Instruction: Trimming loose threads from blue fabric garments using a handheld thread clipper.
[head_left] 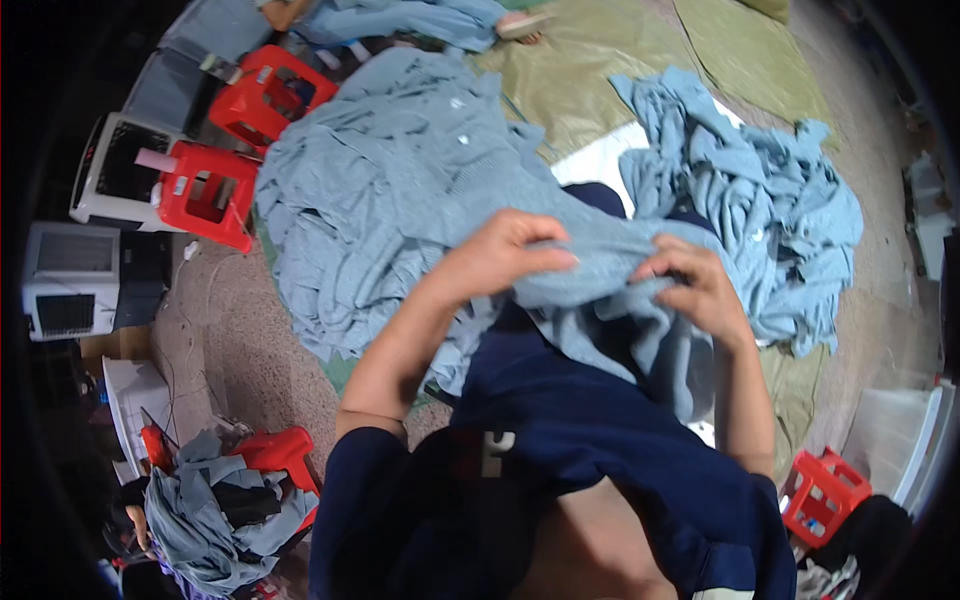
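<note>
A light blue-grey knit garment [598,262] stretches between my two hands over my lap, its lower part hanging in folds. On its left side my left hand [505,255] grips the cloth, thumb and forefinger toward the edge. My right hand [695,285] holds the other side, fingers curled and partly hidden in the cloth. Just beyond and to the left lies a large heap of similar blue-grey garments [375,170]. Another pile of the same cloth [790,210] spreads at the right. The exact kind of garment cannot be made out.
Red plastic stools [215,195] stand at the left beside white box-shaped appliances [72,255]. Olive sheeting [570,85] covers floor at the far side, where another person's foot shows. Draped grey-blue cloth [215,510] lies lower left; a red stool [825,495] stands lower right.
</note>
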